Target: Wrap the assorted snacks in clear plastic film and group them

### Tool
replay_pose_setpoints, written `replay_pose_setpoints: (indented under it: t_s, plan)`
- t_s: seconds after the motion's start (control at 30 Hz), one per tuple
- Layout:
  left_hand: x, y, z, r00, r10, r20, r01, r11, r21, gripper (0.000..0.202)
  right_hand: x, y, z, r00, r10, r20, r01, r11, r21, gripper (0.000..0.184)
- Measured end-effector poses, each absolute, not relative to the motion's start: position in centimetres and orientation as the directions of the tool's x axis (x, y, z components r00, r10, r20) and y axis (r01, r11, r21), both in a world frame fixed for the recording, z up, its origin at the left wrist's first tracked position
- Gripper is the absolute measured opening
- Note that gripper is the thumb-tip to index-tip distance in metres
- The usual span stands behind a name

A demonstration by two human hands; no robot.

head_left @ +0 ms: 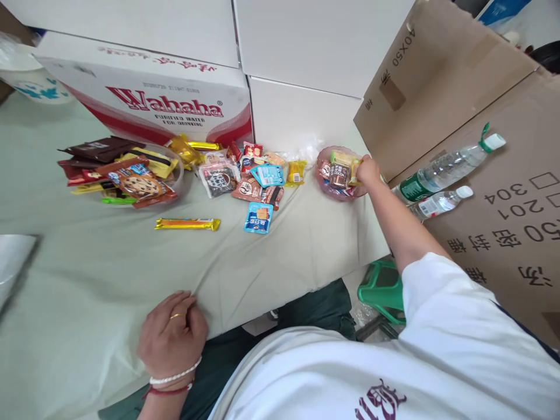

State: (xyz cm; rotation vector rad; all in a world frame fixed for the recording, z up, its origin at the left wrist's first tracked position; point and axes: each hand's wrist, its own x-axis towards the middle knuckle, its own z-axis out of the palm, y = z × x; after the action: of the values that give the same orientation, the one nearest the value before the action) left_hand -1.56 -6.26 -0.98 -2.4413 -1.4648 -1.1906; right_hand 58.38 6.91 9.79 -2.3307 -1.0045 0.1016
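My right hand (368, 173) reaches to the pink clear bowl (322, 185) on the right, its fingers closed at a small yellow snack packet (354, 173) by the rim. Inside that bowl lie several wrapped snacks, among them a brown packet (339, 175). My left hand (174, 329) rests on the table near its front edge, fingers curled in with nothing visible in them. Nearest ahead of it lies a long yellow snack bar (187, 224). A blue snack packet (258, 218) sits to the right of that bar.
A heaped clear bowl (178, 182) with a cookie packet (139, 179) stands at left. Loose snacks, including a black-and-white packet (219, 178), lie between the bowls. A Wahaha carton (175, 102) backs the table (87, 274). Two bottles (450, 166) stand beside brown cardboard (494, 233).
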Motion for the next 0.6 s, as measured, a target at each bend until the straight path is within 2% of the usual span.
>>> replay_pose_setpoints:
  t_s: [0.1, 0.13, 0.2, 0.3, 0.4, 0.5, 0.6]
  plan:
    - [-1.4, -6.3, -0.7, 0.252, 0.728, 0.637, 0.775, -0.547, 0.317, 0.019, 56.8, 6.1, 9.1, 0.663, 0.679, 0.316, 0.746, -0.633, -0.204, 0.027]
    - [-1.3, -6.3, -0.6, 0.254, 0.725, 0.641, 0.774, -0.549, 0.314, 0.019, 56.6, 5.6, 9.1, 0.639, 0.694, 0.333, 0.757, -0.645, -0.108, 0.033]
    - [-1.2, -6.3, -0.5, 0.255, 0.714, 0.651, 0.775, -0.554, 0.304, 0.019, 56.8, 4.7, 9.7, 0.623, 0.731, 0.278, 0.763, -0.647, -0.010, 0.038]
    - [-1.2, -6.4, -0.5, 0.252, 0.708, 0.660, 0.778, -0.554, 0.296, 0.020, 57.4, 4.7, 11.9, 0.637, 0.758, 0.142, 0.762, -0.646, 0.034, 0.031]
    - [-1.2, -6.4, -0.5, 0.254, 0.708, 0.659, 0.779, -0.554, 0.295, 0.021, 56.5, 7.1, 15.1, 0.592, 0.786, 0.178, 0.792, -0.608, 0.054, 0.032]
    - [-1.2, -6.4, -0.3, 0.262, 0.706, 0.658, 0.778, -0.557, 0.289, 0.022, 52.8, 11.9, 16.9, 0.454, 0.868, 0.200, 0.877, -0.475, 0.075, 0.040]
    - [-1.2, -6.4, -0.1, 0.275, 0.713, 0.645, 0.782, -0.556, 0.282, 0.021, 47.0, 17.4, 15.3, 0.294, 0.955, 0.034, 0.952, -0.296, 0.082, 0.035]
